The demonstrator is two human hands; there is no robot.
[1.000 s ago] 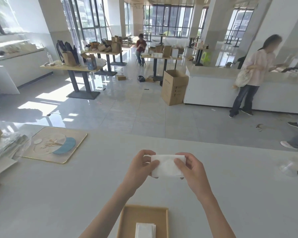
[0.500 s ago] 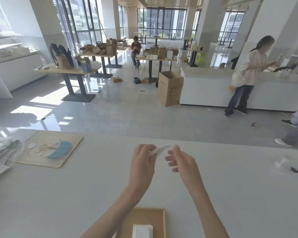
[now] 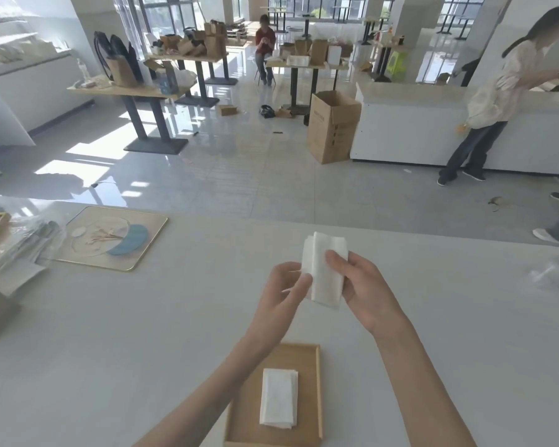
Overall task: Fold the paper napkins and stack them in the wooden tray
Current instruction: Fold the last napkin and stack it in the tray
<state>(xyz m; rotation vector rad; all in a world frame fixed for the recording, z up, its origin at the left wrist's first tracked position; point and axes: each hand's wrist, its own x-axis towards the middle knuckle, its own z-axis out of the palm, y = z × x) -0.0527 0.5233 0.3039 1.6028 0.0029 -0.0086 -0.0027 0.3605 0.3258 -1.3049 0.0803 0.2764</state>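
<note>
Bright daylight pours through the tall black-framed glass windows (image 3: 155,17) ahead of me, throwing hard sun patches and glare onto the glossy grey tiled floor (image 3: 88,150). My view bows at the edges; everything looks slightly soft.

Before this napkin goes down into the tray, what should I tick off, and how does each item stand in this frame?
1. Folded napkin is in a narrow rectangle: ok.
2. Grip: ok. The right hand holds it with the thumb on the front, and the left hand pinches its left edge.
3. Layers squared up: cannot tell. The top edge looks slightly fanned.
4. Wooden tray directly on the near side of the hands: ok.
5. Stack in the tray lies flat with bare wood around it: ok.
</note>
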